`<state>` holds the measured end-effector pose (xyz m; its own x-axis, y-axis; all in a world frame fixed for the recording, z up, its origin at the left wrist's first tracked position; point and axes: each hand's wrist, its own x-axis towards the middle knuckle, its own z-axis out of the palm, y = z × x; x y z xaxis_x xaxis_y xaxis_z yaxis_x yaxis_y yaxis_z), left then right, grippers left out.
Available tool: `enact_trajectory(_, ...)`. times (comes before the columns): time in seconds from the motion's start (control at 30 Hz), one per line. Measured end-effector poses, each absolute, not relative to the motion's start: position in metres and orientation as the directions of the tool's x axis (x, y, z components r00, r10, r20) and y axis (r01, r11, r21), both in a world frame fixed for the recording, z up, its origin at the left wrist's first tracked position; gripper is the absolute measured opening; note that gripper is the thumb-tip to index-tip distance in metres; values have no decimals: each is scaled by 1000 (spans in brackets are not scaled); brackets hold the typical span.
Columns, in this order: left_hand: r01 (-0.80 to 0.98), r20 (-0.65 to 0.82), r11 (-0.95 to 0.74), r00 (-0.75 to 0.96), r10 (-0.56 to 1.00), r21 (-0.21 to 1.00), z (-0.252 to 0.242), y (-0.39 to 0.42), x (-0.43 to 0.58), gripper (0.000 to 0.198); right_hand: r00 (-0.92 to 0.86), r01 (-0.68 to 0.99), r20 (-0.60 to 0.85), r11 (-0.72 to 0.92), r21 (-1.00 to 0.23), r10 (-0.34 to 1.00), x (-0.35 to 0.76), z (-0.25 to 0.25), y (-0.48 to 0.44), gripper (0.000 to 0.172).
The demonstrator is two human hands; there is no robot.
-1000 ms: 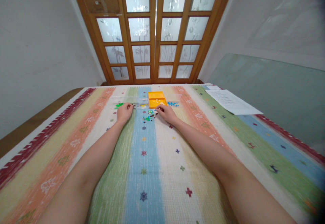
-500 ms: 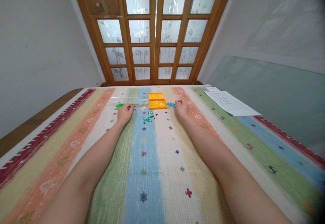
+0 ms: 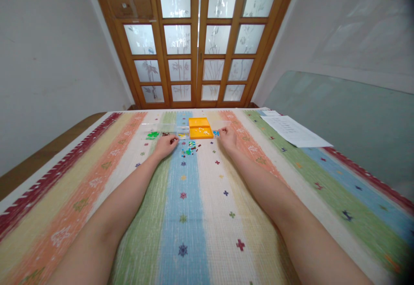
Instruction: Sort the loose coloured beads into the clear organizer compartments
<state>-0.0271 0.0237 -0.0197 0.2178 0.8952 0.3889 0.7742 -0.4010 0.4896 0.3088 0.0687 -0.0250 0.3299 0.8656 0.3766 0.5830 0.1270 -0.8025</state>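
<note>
My left hand (image 3: 165, 145) rests low at the near side of a clear plastic box (image 3: 161, 127), its fingers pinched together beside small yellow pieces (image 3: 182, 135). Whatever is between those fingertips is too small to make out. Green pieces (image 3: 152, 135) and dark brown pieces (image 3: 166, 134) lie in other parts of the clear box. My right hand (image 3: 229, 139) is closed in a pinch over small blue pieces (image 3: 216, 133), partly covering them; its fingertips' contents are hidden. Between both hands an orange-yellow box (image 3: 198, 122) lies open with small white pieces inside.
A loose pile of mixed small pieces (image 3: 188, 151) lies on the striped tablecloth (image 3: 184, 233) before the orange-yellow box. Printed paper sheets (image 3: 294, 132) lie at the right. A green padded backrest (image 3: 339, 112) borders the table's right side; wooden glass doors (image 3: 197, 61) stand behind.
My left hand has moved right, from the brown pieces to beside the yellow ones, uncovering the brown pieces. My right hand has shifted slightly left over the blue pieces.
</note>
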Motion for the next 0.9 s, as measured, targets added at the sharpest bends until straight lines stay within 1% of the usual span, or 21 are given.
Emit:
enact_trajectory(0.13,735,321,-512,403,857,443,-13,14,-14,27,318,577,378,139,-805,870,306,-21,65,22)
enact_trajectory(0.27,703,285,-572,496,820,422,-8,7,-5,26,316,576,372,135,-806,873,304,-19,62,21)
enact_trajectory(0.47,690,238,-579,532,813,434,-6,3,0,21,301,579,373,143,-802,878,303,-19,61,19)
enact_trajectory(0.73,649,216,-592,566,795,478,-6,3,-1,25,281,585,374,151,-797,884,298,-18,58,22)
enact_trajectory(0.9,644,198,-580,567,799,498,-5,2,0,22,205,607,411,214,-765,888,297,-22,61,22)
